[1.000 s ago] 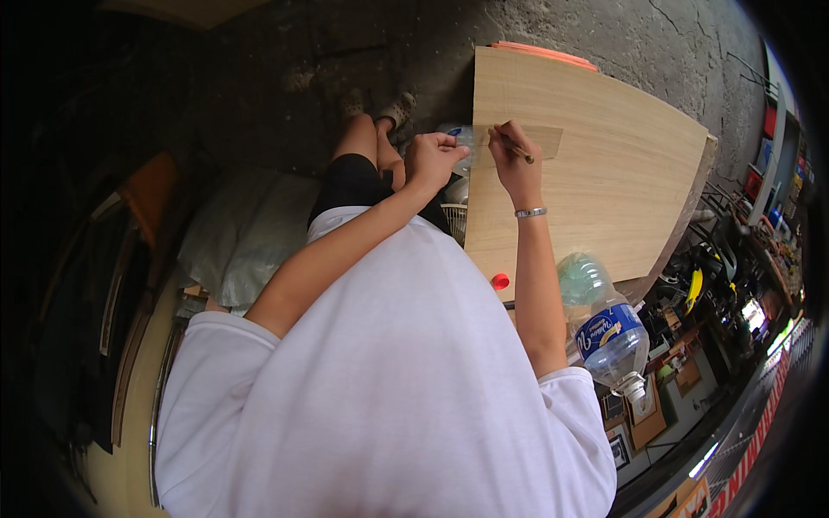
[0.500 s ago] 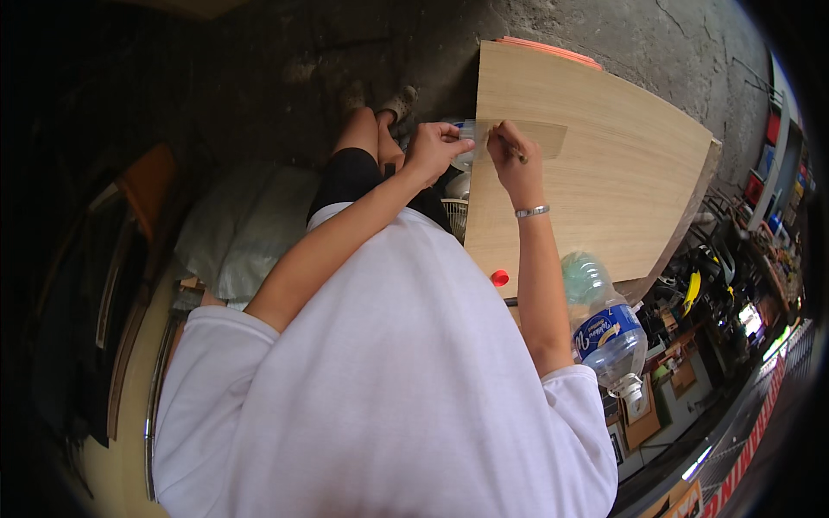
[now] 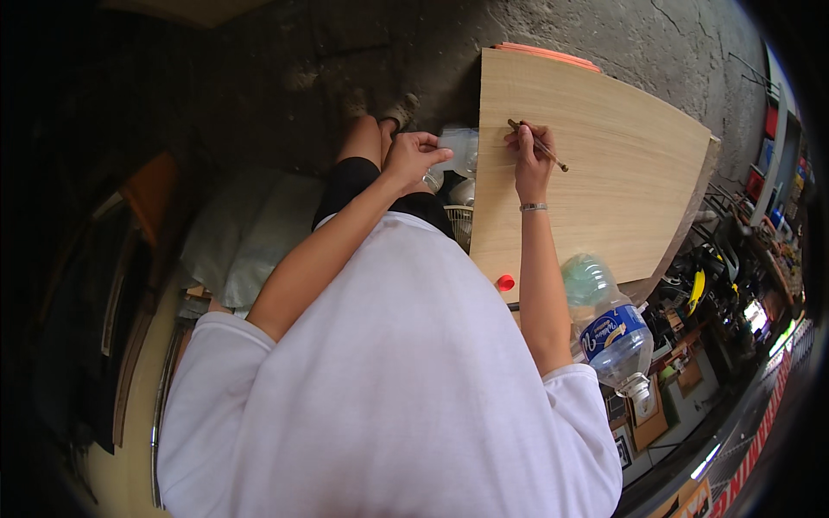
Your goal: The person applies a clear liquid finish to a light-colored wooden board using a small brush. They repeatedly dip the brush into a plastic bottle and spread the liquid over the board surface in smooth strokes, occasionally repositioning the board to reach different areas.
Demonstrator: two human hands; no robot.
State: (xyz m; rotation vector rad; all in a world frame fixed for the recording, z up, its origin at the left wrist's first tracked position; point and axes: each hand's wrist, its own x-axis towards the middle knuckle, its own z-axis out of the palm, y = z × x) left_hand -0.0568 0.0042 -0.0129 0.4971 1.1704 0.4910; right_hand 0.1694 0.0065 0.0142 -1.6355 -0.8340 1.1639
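My left hand [image 3: 416, 161] pinches a clear, thin sheet [image 3: 456, 145] between thumb and fingers, just off the left edge of a wooden board [image 3: 596, 207]. Whether the sheet is glass or plastic I cannot tell. My right hand [image 3: 533, 160] is over the board, its fingers closed round a slim, brownish pen-like tool [image 3: 550, 154] with a small knob at one end. The tool slants, its thin end pointing up and left and its knob to the lower right.
A red cap [image 3: 505, 282] sits at the board's near left edge. Beside my right forearm lies a large clear bottle [image 3: 620, 341] with a blue label. A pale slatted basket [image 3: 460, 223] and clear containers are left of the board. Orange material [image 3: 553, 56] shows along its far edge.
My left hand has drawn left and slightly down, and the clear sheet no longer lies across the board. My right hand has shifted right, the tool now showing at full length.
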